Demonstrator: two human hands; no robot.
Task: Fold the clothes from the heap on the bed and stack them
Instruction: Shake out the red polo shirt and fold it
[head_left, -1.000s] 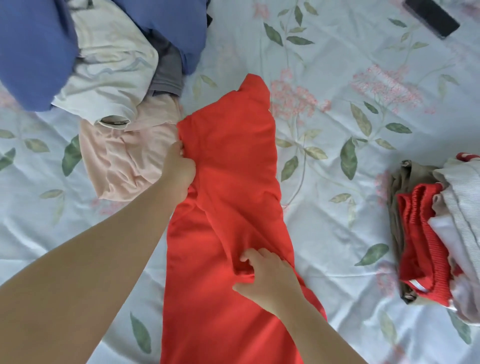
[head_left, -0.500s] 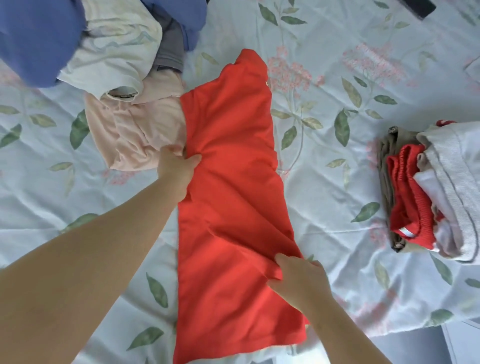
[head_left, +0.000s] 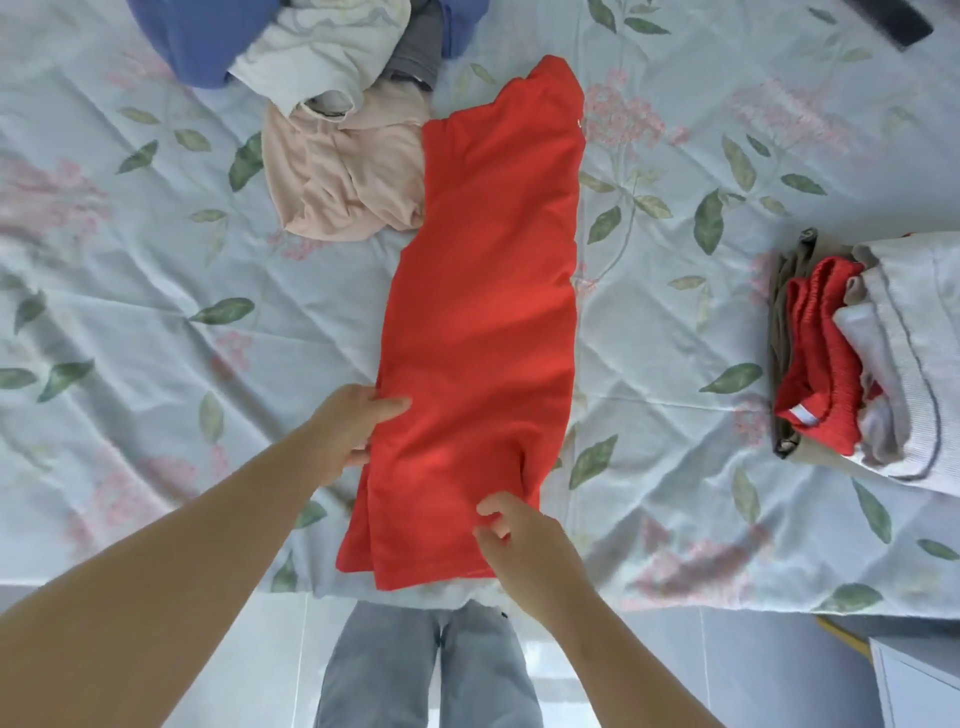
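A red garment lies folded into a long narrow strip down the middle of the bed. My left hand grips its left edge near the lower end, thumb on top. My right hand pinches the cloth near the bottom right corner. The heap of unfolded clothes sits at the top left: blue, cream, grey and pale pink pieces. The stack of folded clothes stands at the right edge, with red, olive and white layers.
The floral bedsheet covers the bed; its front edge runs just below the garment. A dark flat object lies at the top right. My jeans-clad legs stand on a tiled floor below.
My left hand slid down the garment's left edge from near the pink cloth to the lower part. The red strip now lies flatter and straighter. My right hand stays near the bottom right.
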